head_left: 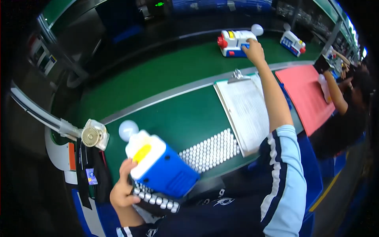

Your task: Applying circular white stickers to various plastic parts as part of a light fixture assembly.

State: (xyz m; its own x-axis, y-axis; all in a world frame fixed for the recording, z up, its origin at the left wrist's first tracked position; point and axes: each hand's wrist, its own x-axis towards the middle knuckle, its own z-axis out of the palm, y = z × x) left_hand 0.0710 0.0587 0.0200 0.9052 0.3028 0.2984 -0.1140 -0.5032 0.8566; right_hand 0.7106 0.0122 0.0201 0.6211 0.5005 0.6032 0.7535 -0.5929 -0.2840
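In my left hand (123,193) I hold a blue and white plastic toy (167,168) with a yellow piece on its white end, tilted over the near edge of the green workbench. A translucent white ball (128,130) shows at its far end. My right arm stretches forward over the bench. My right hand (256,52) has its fingers on the rear end of a second toy (236,38), white and blue with a red knob, on the green conveyor belt. My fingertips are partly hidden there, and this toy too has a white ball.
Rows of small white round pieces (211,152) lie on the bench beside a clipboard with papers (248,114). A pink sheet (306,94) is further right, near a co-worker's arm (336,94). Another toy (292,42) stands on the belt. A small fan (91,136) is at the left.
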